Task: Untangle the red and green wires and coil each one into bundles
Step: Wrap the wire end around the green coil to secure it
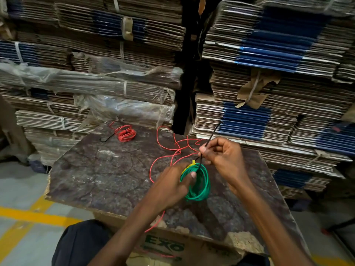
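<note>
**Q:** On the desk (96, 169), which step is shown?

**A:** Binding the green bundle (198, 186). The green wire is already coiled, held just above the desk near its middle. The left hand (171, 186) grips the coil at its left side, fingers curled round the loops. The right hand (221, 156) pinches a black tie (210, 140) between thumb and fingertips just above the coil; the tie's free end points up and away, its lower end runs down to the coil's top, beside a yellow tag (192, 164).

**Q:** And the red wire?

**A:** One red bundle (125, 134) lies at the far edge of the desk, well apart from the hands, with a black tie beside it. A loose red wire (172, 150) sprawls in open loops behind and under the hands and trails over the near edge, not yet coiled.

**Q:** What does the next move call for?

**A:** Probably drawing the tie snug round the green loops while the left hand keeps them together; a slack grip could let the coil spring open.

**Q:** Pose of the arms?

**A:** Both forearms reach forward and converge; the hands are close together, each clamped on its own item.
</note>
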Demonstrator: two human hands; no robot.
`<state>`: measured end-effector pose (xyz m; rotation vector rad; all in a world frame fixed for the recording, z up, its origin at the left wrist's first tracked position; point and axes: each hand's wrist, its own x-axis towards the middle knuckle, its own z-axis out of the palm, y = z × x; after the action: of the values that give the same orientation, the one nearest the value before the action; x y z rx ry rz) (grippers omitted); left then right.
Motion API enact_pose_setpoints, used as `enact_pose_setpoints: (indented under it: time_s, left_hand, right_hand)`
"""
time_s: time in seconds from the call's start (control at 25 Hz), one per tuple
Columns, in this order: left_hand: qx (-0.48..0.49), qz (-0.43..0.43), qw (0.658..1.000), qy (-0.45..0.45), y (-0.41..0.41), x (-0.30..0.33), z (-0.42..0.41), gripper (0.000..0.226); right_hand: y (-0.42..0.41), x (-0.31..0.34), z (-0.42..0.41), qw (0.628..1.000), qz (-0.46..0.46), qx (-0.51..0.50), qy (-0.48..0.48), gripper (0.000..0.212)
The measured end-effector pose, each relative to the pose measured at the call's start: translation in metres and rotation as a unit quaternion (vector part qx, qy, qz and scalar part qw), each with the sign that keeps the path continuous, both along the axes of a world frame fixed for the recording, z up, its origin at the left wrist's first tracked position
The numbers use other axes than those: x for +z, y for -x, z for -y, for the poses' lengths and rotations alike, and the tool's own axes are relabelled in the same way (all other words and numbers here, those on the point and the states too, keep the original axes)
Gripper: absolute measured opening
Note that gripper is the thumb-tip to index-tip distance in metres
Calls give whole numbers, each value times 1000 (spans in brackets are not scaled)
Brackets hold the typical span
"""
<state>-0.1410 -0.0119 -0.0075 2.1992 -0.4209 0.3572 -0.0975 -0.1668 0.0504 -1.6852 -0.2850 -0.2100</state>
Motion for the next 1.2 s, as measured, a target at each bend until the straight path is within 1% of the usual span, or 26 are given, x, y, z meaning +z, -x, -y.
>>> enact_pose_setpoints:
  time_s: [0.08, 0.2, 0.24, 0.36, 0.48, 0.56, 0.64, 0.72, 0.76, 0.88, 1.0, 1.04, 1.2]
  left_hand:
    - [32, -8, 999, -36, -10, -4, -6, 37]
    - [71, -42, 995, -50, -22, -8, -15, 47]
    - [83, -42, 994, -58, -25, -7, -15, 45]
    - [138, -46, 987, -72, -33, 3, -16, 25]
    - [196, -74, 976, -55, -45, 7, -28, 20]
    - [182, -56, 978, -84, -45, 6, -32, 19]
    - [143, -18, 984, -105, -38, 6, -30, 20]
    - [120, 6, 987, -110, -29, 4, -25, 27]
    - [118, 8, 987, -108, -26, 4, -25, 28]
    - [116, 14, 987, -115, -23, 5, -24, 21]
    - [114, 16, 984, -138, -21, 11, -19, 34]
    - [114, 10, 983, -145, -22, 13, -18, 36]
    - [136, -20, 979, -150, -26, 12, -18, 20]
  right_hand:
    - [-7, -3, -2, 999, 29, 3, 34, 23]
    - [-12, -9, -7, 997, 41, 26, 57, 18]
    - [-12, -11, -9, 997, 45, 27, 64, 17]
    - [-8, -16, -14, 995, 62, 15, 73, 13]
    - [-3, -15, -19, 993, 74, 30, 91, 12]
    - [-7, -13, -21, 994, 65, 20, 83, 11]
    - [-18, -9, -22, 998, 36, 2, 42, 11]
    - [-25, -8, -25, 1000, 9, -12, 21, 11]
    - [-27, -9, -26, 1000, 1, -20, 17, 13]
    - [-29, -12, -30, 999, -9, -33, 6, 15]
    - [-27, -12, -31, 999, -18, -27, 5, 16]
    - [-26, -11, -30, 1000, -22, -20, 5, 15]
    - [-25, -7, -21, 997, -69, 23, -20, 8]
